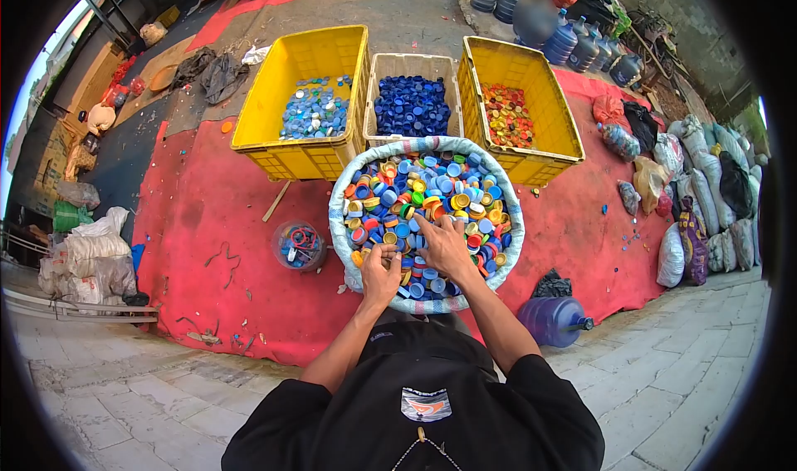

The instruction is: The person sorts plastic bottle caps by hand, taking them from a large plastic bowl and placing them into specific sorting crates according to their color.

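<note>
A round basket (338, 213) with a pale cloth-wrapped rim stands right in front of me, full of mixed bottle caps (413, 190) in blue, orange, yellow, green and red. My left hand (382, 273) is over its near left part, fingers curled together among the caps; what they hold, if anything, is hidden. To its right, my right hand (446, 245) reaches into the middle of the heap, its fingers apart and touching caps. Beyond the basket are a yellow crate (257, 110) with light blue caps, a white crate (413, 62) with dark blue caps, and another yellow crate (552, 114) with orange and yellow caps.
A clear tub (300, 247) with a few items stands left of the basket on the red mat (191, 247). A large water jug (552, 321) lies at the right. Filled sacks (706, 172) line the far right; more jugs (560, 41) stand at the back.
</note>
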A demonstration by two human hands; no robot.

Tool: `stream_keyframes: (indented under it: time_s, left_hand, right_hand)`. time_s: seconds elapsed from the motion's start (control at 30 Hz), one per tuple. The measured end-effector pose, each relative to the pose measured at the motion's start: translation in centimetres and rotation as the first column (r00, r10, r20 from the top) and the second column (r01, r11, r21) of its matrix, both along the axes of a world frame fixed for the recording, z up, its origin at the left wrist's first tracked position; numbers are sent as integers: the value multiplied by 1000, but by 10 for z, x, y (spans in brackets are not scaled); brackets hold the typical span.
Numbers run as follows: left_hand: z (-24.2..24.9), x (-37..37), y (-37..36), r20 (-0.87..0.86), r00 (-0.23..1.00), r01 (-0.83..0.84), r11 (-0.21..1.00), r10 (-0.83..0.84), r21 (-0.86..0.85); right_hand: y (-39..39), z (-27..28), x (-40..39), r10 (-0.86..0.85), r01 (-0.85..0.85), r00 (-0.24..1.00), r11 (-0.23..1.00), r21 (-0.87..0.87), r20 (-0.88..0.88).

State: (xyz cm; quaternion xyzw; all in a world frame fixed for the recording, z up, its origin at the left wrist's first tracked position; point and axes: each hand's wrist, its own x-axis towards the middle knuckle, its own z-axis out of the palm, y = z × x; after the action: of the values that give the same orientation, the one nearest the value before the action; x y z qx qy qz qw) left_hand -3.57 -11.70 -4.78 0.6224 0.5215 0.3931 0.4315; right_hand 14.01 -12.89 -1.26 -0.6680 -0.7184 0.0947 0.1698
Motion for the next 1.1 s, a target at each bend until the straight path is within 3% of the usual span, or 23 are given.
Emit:
stream_keyframes:
  time_s: [0.1, 0.17, 0.2, 0.27, 0.3, 0.43, 0.6, 0.83, 0.93, 1.03, 1.1]
  left_hand:
    - [7, -1, 1, -292, 956, 81, 969, -10, 232]
    - [9, 0, 4, -337, 941, 152, 939, -41, 310]
    - [12, 2, 7, -359, 932, 187, 918, -53, 349]
    - [19, 7, 9, -441, 896, 242, 892, -55, 382]
    - [21, 10, 10, -479, 876, 273, 877, -56, 396]
    - [23, 23, 16, -624, 774, 381, 866, -107, 324]
    - [31, 34, 24, -737, 652, 496, 835, -177, 238]
    - [28, 36, 34, -732, 649, 527, 816, -206, 237]
    - [27, 35, 38, -771, 581, 582, 795, -260, 170]
    - [31, 33, 36, -710, 655, 560, 797, -258, 227]
    - [25, 33, 33, -519, 809, 419, 890, -277, 178]
  right_hand:
    - [-8, 3, 7, -61, 82, 958, 994, 66, -279]
    - [-16, -2, 12, -106, 188, 870, 974, 126, -481]
    - [-22, 3, 12, -147, 260, 763, 961, 90, -630]
    - [-35, -4, 16, -156, 328, 310, 943, -48, -938]
    - [-43, -7, 18, -146, 335, 39, 934, -125, -988]
    - [-72, -17, 22, -51, 226, -593, 947, -226, -804]
    - [-92, -24, 17, -88, 207, -627, 939, -274, -774]
    - [-96, -28, 13, -125, 182, -571, 944, -274, -811]
    - [-96, -28, 11, -143, 183, -564, 939, -292, -814]
    - [-96, -24, 11, -162, 174, -551, 937, -303, -819]
    - [-94, -22, 11, -181, 218, -485, 922, -318, -856]
